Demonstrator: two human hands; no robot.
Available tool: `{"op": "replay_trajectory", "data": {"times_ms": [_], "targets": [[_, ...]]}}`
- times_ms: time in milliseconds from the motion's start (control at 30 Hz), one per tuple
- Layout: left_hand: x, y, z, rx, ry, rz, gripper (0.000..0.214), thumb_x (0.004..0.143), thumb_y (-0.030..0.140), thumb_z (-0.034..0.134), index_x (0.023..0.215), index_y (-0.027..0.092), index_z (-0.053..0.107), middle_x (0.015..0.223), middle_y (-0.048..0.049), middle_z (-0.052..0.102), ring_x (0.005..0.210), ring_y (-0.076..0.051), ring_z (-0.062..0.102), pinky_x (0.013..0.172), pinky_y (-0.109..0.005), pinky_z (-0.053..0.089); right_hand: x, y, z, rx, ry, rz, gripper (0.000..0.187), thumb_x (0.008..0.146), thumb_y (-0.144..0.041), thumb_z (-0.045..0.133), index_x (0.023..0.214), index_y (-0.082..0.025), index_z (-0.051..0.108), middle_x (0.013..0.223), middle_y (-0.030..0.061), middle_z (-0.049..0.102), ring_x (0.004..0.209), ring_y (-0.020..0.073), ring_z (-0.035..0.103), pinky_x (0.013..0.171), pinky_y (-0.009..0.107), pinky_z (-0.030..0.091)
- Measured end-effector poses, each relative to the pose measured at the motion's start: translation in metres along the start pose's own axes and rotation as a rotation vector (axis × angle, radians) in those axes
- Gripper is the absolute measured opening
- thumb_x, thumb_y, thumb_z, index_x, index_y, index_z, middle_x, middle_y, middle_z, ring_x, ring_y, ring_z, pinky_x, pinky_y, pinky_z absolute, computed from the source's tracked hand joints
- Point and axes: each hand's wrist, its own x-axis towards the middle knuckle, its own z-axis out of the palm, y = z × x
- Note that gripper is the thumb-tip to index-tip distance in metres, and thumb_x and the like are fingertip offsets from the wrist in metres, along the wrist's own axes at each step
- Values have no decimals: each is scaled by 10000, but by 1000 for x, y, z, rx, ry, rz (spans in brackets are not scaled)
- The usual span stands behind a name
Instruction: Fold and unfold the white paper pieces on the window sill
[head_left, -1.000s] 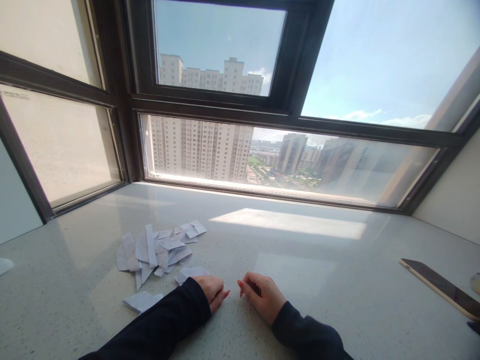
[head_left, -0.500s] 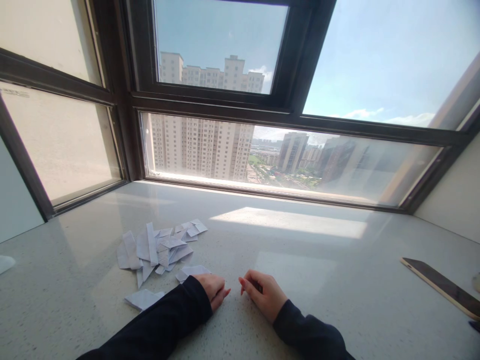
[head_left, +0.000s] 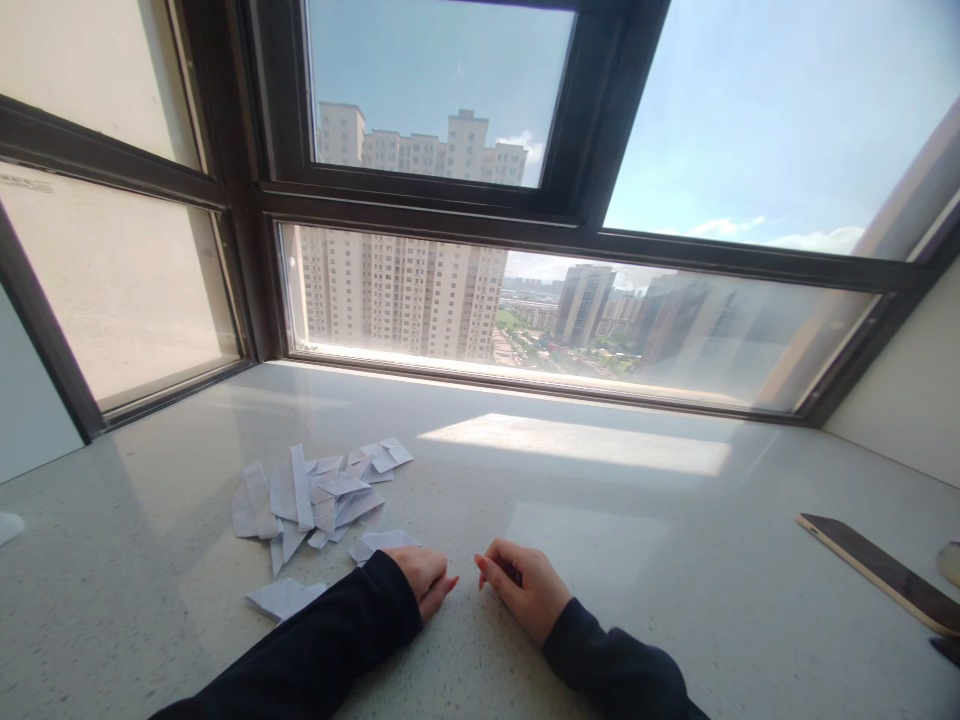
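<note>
My left hand (head_left: 426, 580) rests on the pale speckled windowsill (head_left: 465, 670), its fingers curled closed with no object showing in them. A short gap to the right, my right hand (head_left: 526, 592) lies on its side, also curled, thumb near the fingertips and nothing visible in its grip. Beyond my left wrist is a folded white paper piece (head_left: 381, 542), partly covered by that hand. Another folded paper (head_left: 281, 598) sits beside my left forearm, which hides part of it. Farther off, several folded paper pieces (head_left: 341, 485) overlap in a loose pile.
A flat dark-faced device with a light edge, like a phone (head_left: 885, 570), lies at the right. Small partly cut-off objects sit at the right edge, and a white object (head_left: 9, 527) at the left edge. A dark window frame (head_left: 450, 205) borders the sill's far side.
The view has shifted very slightly. Both hands and the papers stay where they were on the sill.
</note>
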Motion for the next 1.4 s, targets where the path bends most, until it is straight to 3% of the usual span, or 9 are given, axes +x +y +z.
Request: {"op": "replay_trajectory", "data": {"times_ms": [1400], "targets": [[1,0,2,1,-17,-15,336,832,333,252,604,189,452,559,-2,557,537,-123,519,500,-220,348,0,0,0,-26,-2,-1,390,795,-415,374,591,-150,574,460,-29,459,423,81,367,446,199,277]]}}
